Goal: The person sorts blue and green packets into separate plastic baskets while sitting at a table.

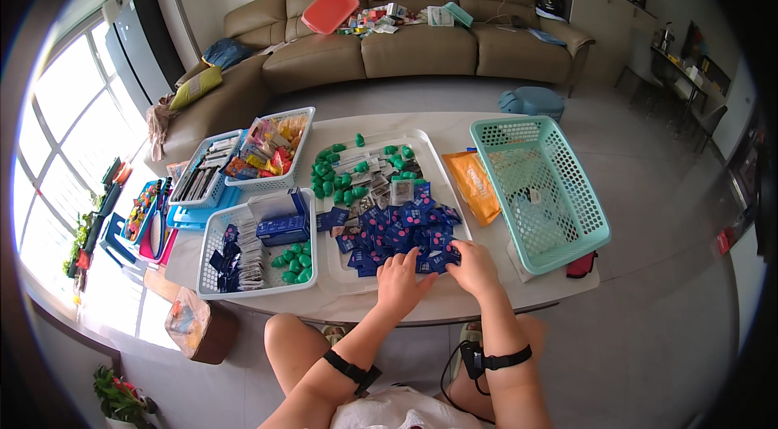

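Observation:
A heap of small dark blue sachets with pink dots [398,231] covers the near part of a white tray [434,149]. My left hand [401,283] is over the heap's near edge, thumb and fingers apart and nothing visible in it. At the right edge, my right hand [475,268] touches the sachets with its fingertips; whether it pinches one cannot be told. Beyond the heap lie green plastic capsule-like pieces [328,177] and small clear packets [380,189]. Left of the tray, a white basket [206,271] holds blue sachets, a row of white packets, a blue box [282,228] and green pieces [295,262].
A mint-green basket [598,222] stands at the table's right, beside an orange packet [471,186]. Far left are a basket of black and white packets [206,171] and a basket of colourful packets [304,137]. A brown bin [216,332] stands below the table's left edge.

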A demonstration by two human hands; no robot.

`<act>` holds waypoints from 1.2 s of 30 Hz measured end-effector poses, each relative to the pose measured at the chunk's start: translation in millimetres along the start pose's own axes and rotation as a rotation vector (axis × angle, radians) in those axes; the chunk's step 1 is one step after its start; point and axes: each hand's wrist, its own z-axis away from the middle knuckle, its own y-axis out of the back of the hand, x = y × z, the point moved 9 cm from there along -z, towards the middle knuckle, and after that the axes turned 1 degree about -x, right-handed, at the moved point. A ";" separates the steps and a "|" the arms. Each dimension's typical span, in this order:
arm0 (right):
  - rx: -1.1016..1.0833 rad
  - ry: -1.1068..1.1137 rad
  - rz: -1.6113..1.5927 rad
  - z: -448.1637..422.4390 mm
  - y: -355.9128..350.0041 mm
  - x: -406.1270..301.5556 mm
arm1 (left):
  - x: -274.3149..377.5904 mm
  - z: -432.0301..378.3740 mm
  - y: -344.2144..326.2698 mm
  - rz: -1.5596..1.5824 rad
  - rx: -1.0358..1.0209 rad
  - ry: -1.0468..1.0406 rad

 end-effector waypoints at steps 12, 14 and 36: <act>-0.045 -0.003 0.114 1.6 -1.2 -20.7 | -33.4 -23.9 -59.4 0.652 -0.093 0.301; -0.030 0.042 0.106 0.8 0.7 -24.5 | -36.2 -23.8 -62.8 0.722 -0.062 0.311; 0.192 0.116 0.215 -14.8 -10.3 -15.5 | -56.0 7.8 -29.9 1.311 -0.176 0.554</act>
